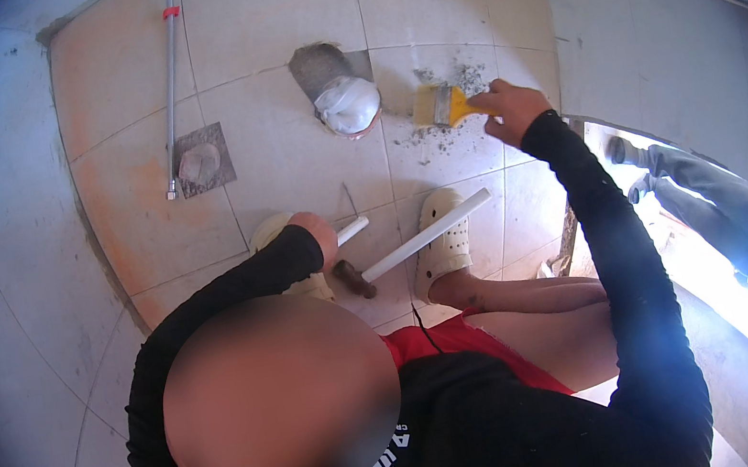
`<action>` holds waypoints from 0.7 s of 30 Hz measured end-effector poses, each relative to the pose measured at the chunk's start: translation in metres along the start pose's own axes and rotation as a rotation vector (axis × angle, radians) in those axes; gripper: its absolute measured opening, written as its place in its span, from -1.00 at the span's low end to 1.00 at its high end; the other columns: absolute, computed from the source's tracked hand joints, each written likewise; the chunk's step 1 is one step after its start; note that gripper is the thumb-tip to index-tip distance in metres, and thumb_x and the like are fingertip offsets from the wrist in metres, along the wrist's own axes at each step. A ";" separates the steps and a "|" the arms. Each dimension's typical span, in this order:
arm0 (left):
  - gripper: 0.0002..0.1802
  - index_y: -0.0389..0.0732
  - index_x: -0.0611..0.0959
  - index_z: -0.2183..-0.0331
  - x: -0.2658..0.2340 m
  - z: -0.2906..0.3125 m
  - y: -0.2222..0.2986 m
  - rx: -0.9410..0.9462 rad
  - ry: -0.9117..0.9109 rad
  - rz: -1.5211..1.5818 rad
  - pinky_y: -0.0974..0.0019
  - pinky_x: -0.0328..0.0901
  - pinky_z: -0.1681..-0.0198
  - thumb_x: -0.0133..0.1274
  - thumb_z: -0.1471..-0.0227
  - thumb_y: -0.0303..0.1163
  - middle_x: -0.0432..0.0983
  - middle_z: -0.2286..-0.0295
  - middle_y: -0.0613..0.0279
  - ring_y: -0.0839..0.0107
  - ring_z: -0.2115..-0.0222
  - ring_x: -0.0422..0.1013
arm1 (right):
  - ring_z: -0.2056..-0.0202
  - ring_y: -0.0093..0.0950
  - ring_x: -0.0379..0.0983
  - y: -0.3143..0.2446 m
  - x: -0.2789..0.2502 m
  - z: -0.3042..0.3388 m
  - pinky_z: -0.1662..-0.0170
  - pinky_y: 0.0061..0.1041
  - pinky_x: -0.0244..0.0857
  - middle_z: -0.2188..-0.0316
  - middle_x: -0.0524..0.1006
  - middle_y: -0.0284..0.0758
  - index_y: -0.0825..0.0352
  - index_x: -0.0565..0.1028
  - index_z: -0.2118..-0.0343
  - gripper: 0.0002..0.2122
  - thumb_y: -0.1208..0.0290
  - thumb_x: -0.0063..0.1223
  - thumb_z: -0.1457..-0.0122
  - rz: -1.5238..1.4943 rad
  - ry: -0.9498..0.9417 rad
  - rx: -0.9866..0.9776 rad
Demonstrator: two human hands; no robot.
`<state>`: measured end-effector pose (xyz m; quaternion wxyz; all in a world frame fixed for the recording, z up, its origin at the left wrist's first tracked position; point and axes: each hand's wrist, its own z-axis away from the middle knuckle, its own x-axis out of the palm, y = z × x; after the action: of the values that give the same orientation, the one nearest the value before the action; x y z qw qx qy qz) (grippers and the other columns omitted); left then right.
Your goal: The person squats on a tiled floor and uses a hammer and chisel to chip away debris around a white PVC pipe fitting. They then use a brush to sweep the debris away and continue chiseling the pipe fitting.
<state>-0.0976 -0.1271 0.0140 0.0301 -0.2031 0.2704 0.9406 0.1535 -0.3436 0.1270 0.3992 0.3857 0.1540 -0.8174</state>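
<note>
Over grit, I'm gripping the brush with right fingers, ideally sweeping clear of the bag; left hand grip unclear.

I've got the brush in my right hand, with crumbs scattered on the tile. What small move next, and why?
Perhaps sweep the brush in your right hand through the dark crumbs, away from the floor opening: crumbs lie around the bristles, and the opening, holding a white bundle, is close by.
</note>
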 end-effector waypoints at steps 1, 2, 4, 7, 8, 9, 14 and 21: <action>-0.69 -0.04 0.70 0.32 0.001 -0.002 0.000 -0.015 -0.032 -0.010 0.24 0.37 0.22 0.12 0.23 -0.25 0.60 0.36 0.21 0.30 0.30 0.52 | 0.36 -0.31 0.47 0.002 -0.004 0.002 0.25 -0.38 0.39 0.34 0.45 -0.26 0.10 0.50 0.10 -0.65 0.42 0.08 0.02 -0.031 0.030 -0.018; -0.69 -0.04 0.70 0.32 0.002 -0.003 0.000 -0.007 -0.030 -0.008 0.25 0.37 0.22 0.11 0.23 -0.25 0.60 0.36 0.21 0.29 0.30 0.52 | 0.37 -0.31 0.46 0.002 -0.007 0.003 0.25 -0.39 0.40 0.34 0.46 -0.27 0.11 0.51 0.11 -0.65 0.42 0.08 0.03 -0.068 0.052 -0.026; -0.69 -0.04 0.70 0.32 0.003 -0.007 0.000 -0.007 -0.034 -0.039 0.25 0.37 0.22 0.11 0.22 -0.25 0.60 0.37 0.21 0.29 0.30 0.52 | 0.37 -0.31 0.46 -0.003 -0.004 -0.003 0.23 -0.40 0.39 0.34 0.46 -0.27 0.13 0.50 0.10 -0.65 0.42 0.07 0.03 -0.155 0.111 -0.064; -0.74 -0.10 0.71 0.42 0.006 -0.009 -0.002 0.018 0.024 -0.013 0.18 0.38 0.25 0.06 0.23 -0.27 0.59 0.44 0.12 0.18 0.37 0.52 | 0.36 -0.29 0.46 -0.024 0.020 -0.022 0.23 -0.39 0.39 0.34 0.45 -0.24 0.13 0.49 0.09 -0.65 0.41 0.07 0.02 -0.117 0.068 -0.089; -0.75 -0.10 0.71 0.43 0.007 -0.008 -0.003 0.018 0.033 -0.013 0.18 0.38 0.25 0.06 0.23 -0.27 0.59 0.44 0.12 0.18 0.37 0.52 | 0.31 -0.25 0.46 -0.023 0.026 -0.024 0.18 -0.33 0.39 0.31 0.46 -0.21 0.10 0.47 0.07 -0.64 0.36 0.09 0.00 -0.129 0.074 -0.046; -0.75 -0.10 0.71 0.43 0.007 -0.007 -0.003 0.015 0.040 -0.010 0.18 0.38 0.25 0.06 0.22 -0.27 0.59 0.44 0.11 0.18 0.37 0.52 | 0.30 -0.25 0.46 -0.020 0.032 -0.023 0.17 -0.33 0.38 0.30 0.46 -0.21 0.09 0.47 0.07 -0.64 0.35 0.09 0.00 -0.145 0.091 -0.023; -0.71 -0.05 0.70 0.34 0.006 -0.003 -0.002 -0.035 -0.014 0.000 0.24 0.37 0.23 0.10 0.23 -0.26 0.60 0.39 0.18 0.27 0.32 0.52 | 0.30 -0.29 0.47 0.017 0.027 -0.001 0.19 -0.34 0.39 0.31 0.46 -0.28 0.06 0.48 0.06 -0.65 0.35 0.06 -0.01 -0.121 0.084 0.048; -0.71 -0.07 0.71 0.36 0.001 -0.006 0.003 -0.060 -0.014 -0.021 0.24 0.38 0.25 0.11 0.25 -0.25 0.60 0.40 0.19 0.27 0.34 0.52 | 0.31 -0.32 0.47 -0.005 0.035 -0.027 0.22 -0.38 0.40 0.32 0.45 -0.30 0.05 0.49 0.08 -0.67 0.40 0.04 -0.03 -0.079 0.109 -0.157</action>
<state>-0.0965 -0.1325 0.0105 0.0359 -0.2002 0.2397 0.9493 0.1497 -0.3444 0.0827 0.3869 0.3906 0.2542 -0.7957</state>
